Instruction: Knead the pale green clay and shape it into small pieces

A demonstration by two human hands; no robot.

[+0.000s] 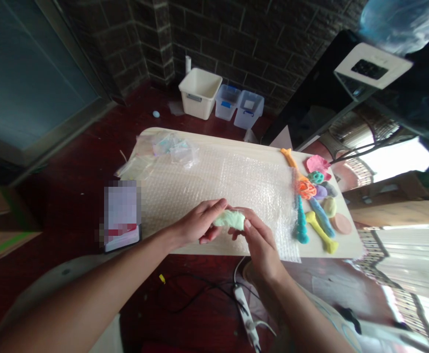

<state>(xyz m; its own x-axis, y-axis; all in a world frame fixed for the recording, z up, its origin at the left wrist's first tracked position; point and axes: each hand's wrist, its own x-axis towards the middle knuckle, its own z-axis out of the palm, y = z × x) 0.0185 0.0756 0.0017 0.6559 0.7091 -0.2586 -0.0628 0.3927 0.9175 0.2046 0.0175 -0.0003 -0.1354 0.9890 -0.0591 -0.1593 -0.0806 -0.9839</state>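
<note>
A pale green lump of modelling clay (229, 219) is gripped between both my hands above the near edge of a low light wooden table (203, 247). My left hand (197, 225) pinches its left end with fingers closed round it. My right hand (259, 239) grips its right end, thumb on top. Under the hands lies a sheet of bubble wrap (229, 181) spread over the tabletop.
Several coloured clay shapes (315, 201) lie along the table's right side. Clear plastic bags (163, 149) sit at its far left, a phone (121, 215) at the left edge. Plastic bins (220, 98) stand by the brick wall. A power strip (247, 314) and cables lie on the floor.
</note>
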